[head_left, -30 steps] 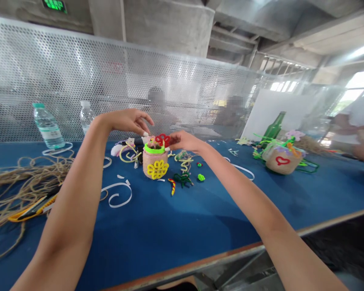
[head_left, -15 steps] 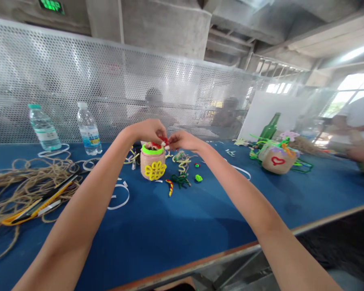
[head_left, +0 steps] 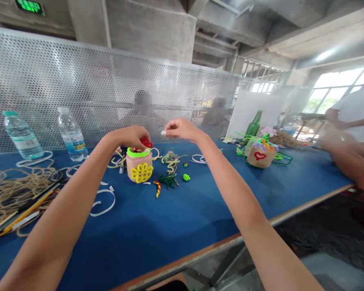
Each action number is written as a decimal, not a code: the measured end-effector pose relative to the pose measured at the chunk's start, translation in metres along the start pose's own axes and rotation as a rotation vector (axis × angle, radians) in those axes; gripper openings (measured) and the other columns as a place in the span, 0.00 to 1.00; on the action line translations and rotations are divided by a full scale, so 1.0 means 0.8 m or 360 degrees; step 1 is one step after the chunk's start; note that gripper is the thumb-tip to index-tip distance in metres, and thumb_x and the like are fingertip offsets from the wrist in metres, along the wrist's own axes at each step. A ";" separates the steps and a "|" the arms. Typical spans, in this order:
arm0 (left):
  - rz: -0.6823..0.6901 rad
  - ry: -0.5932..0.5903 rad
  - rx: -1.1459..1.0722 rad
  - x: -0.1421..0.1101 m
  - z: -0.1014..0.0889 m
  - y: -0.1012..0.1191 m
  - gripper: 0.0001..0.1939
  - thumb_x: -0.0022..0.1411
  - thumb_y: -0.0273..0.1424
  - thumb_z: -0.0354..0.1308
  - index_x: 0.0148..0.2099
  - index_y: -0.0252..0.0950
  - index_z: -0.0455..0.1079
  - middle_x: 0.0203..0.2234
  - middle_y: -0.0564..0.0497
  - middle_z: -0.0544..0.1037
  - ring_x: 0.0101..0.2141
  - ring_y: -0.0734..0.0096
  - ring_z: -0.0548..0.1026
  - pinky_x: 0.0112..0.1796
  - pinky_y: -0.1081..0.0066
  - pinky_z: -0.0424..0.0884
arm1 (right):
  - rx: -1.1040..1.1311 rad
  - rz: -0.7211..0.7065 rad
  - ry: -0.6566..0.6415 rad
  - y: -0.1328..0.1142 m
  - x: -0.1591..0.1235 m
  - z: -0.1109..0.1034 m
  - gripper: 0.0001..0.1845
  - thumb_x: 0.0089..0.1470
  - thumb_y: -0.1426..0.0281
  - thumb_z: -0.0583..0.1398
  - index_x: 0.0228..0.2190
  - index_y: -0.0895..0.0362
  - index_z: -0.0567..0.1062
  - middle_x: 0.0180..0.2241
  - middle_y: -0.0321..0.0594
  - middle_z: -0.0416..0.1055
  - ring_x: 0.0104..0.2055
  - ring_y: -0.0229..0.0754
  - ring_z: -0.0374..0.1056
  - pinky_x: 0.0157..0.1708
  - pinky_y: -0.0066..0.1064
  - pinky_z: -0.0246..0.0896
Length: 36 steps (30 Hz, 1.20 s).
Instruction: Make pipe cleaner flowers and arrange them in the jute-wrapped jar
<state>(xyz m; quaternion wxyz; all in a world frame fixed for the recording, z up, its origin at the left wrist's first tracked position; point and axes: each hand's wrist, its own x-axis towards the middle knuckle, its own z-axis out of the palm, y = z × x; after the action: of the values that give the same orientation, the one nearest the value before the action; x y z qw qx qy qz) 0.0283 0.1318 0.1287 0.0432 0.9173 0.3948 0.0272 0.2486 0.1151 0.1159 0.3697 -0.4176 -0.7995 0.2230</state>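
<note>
Room: concrete columns (head_left: pixel 145 28) and a perforated metal screen (head_left: pixel 79 81) rise behind the work, with 2 blurred seated people (head_left: pixel 143 107) beyond the screen and a bright window (head_left: pixel 336 81) at far right.

Desk: blue-topped desk (head_left: pixel 157 230) with a metal-trimmed edge, strewn with craft supplies.

Main piece: twine-wrapped jar (head_left: pixel 138 171) stands upright just in front of the person, ringed by a lime-green pipe-cleaner band (head_left: pixel 138 152) and bearing a yellow pipe-cleaner flower (head_left: pixel 141 173).

Left: left grip (head_left: pixel 129 137) curls over the jar's far side, touching a red pipe-cleaner loop (head_left: pixel 146 142); whether it holds the loop is hidden.

Right: right grip (head_left: pixel 182 129) is raised just beside the jar, closed in a pinch on a small white piece (head_left: pixel 163 132).

Why: the hands appear raised to work above the jar, keeping clear of the loose pieces.

Nearby: 2 plastic water bottles (head_left: pixel 71 136), coiled jute twine (head_left: pixel 12 182), a yellow utility knife (head_left: pixel 21 214), a heart-decorated basket (head_left: pixel 260 156) and a green glass bottle (head_left: pixel 254 124).

Co-worker: another person's hands (head_left: pixel 348 155) rest at the desk's right end.
</note>
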 end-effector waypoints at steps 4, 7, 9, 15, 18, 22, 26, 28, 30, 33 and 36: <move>0.0085 0.0058 0.0104 0.007 0.003 -0.007 0.13 0.47 0.32 0.55 0.34 0.32 0.74 0.26 0.49 0.76 0.28 0.69 0.71 0.26 0.76 0.60 | 0.0228 -0.0087 0.0495 0.002 -0.032 -0.067 0.15 0.48 0.58 0.65 0.28 0.57 0.71 0.29 0.38 0.72 0.30 0.33 0.68 0.29 0.25 0.65; 0.0131 0.0053 0.0079 0.009 0.006 -0.012 0.12 0.48 0.32 0.54 0.33 0.32 0.74 0.24 0.50 0.76 0.28 0.70 0.71 0.26 0.76 0.60 | 0.0242 -0.0070 0.0688 0.005 -0.053 -0.102 0.15 0.48 0.58 0.64 0.27 0.56 0.70 0.29 0.37 0.71 0.30 0.33 0.68 0.29 0.25 0.66; 0.0114 0.0029 0.0056 0.007 0.006 -0.011 0.13 0.48 0.31 0.53 0.35 0.32 0.74 0.26 0.49 0.77 0.29 0.69 0.72 0.27 0.75 0.61 | 0.0230 -0.0051 0.0691 0.007 -0.061 -0.112 0.14 0.47 0.59 0.65 0.26 0.56 0.70 0.28 0.37 0.71 0.29 0.33 0.68 0.28 0.25 0.66; 0.0041 0.0072 0.0142 0.000 0.005 0.007 0.15 0.45 0.26 0.51 0.36 0.32 0.75 0.32 0.46 0.78 0.31 0.66 0.72 0.28 0.74 0.60 | 0.0155 -0.0070 0.0618 0.003 -0.059 -0.111 0.15 0.44 0.60 0.67 0.25 0.58 0.72 0.26 0.38 0.72 0.27 0.34 0.68 0.27 0.26 0.66; 0.0045 0.0066 0.0123 -0.002 0.004 0.008 0.14 0.46 0.27 0.51 0.35 0.33 0.74 0.29 0.48 0.78 0.30 0.68 0.71 0.27 0.74 0.59 | 0.0082 -0.0084 0.0564 -0.002 -0.057 -0.106 0.13 0.45 0.62 0.67 0.25 0.58 0.73 0.25 0.38 0.72 0.27 0.35 0.69 0.27 0.27 0.65; 0.0096 0.0019 0.0086 -0.006 -0.001 0.000 0.12 0.52 0.31 0.51 0.35 0.33 0.74 0.28 0.48 0.77 0.28 0.70 0.70 0.27 0.75 0.59 | 0.0014 -0.0084 0.0547 -0.008 -0.056 -0.100 0.11 0.47 0.64 0.66 0.25 0.59 0.73 0.26 0.39 0.72 0.26 0.35 0.68 0.27 0.28 0.63; 0.0121 0.0016 0.0019 -0.006 -0.004 -0.006 0.17 0.52 0.32 0.53 0.45 0.35 0.73 0.39 0.48 0.77 0.36 0.69 0.73 0.31 0.77 0.62 | 0.0002 -0.0036 0.0520 -0.007 -0.056 -0.101 0.10 0.47 0.66 0.66 0.25 0.60 0.74 0.25 0.40 0.71 0.25 0.34 0.67 0.26 0.29 0.62; 0.0128 0.0018 0.0014 -0.004 -0.002 -0.007 0.18 0.51 0.32 0.55 0.46 0.35 0.72 0.41 0.47 0.77 0.38 0.68 0.73 0.32 0.78 0.63 | -0.0011 -0.0027 0.0498 -0.005 -0.056 -0.100 0.10 0.47 0.66 0.66 0.24 0.60 0.74 0.24 0.40 0.71 0.25 0.34 0.67 0.26 0.30 0.62; 0.0098 0.0006 0.0027 -0.001 0.002 -0.008 0.17 0.50 0.32 0.56 0.44 0.33 0.73 0.38 0.47 0.77 0.36 0.67 0.74 0.31 0.77 0.64 | -0.0039 -0.0025 0.0463 -0.003 -0.053 -0.096 0.10 0.47 0.66 0.66 0.24 0.59 0.74 0.24 0.40 0.71 0.26 0.35 0.67 0.26 0.31 0.63; 0.0074 0.0024 0.0045 0.003 0.006 -0.005 0.16 0.50 0.29 0.56 0.43 0.32 0.73 0.38 0.46 0.77 0.34 0.67 0.74 0.30 0.77 0.65 | -0.0160 -0.0075 0.0579 -0.001 -0.045 -0.089 0.09 0.48 0.65 0.65 0.25 0.58 0.73 0.26 0.42 0.71 0.28 0.38 0.68 0.27 0.32 0.64; 0.0086 0.0057 0.0177 0.003 -0.004 0.006 0.19 0.51 0.28 0.56 0.46 0.32 0.72 0.42 0.44 0.77 0.39 0.63 0.74 0.35 0.74 0.67 | -0.0370 -0.0294 0.1471 0.008 -0.048 -0.115 0.11 0.57 0.62 0.55 0.31 0.56 0.72 0.35 0.46 0.71 0.39 0.43 0.69 0.34 0.33 0.66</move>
<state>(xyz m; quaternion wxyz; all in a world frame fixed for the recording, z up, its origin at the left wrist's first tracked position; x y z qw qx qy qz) 0.0331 0.1305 0.1327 -0.0158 0.9280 0.3716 0.0228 0.3375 0.0909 0.1535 0.6552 -0.4388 -0.6050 -0.1105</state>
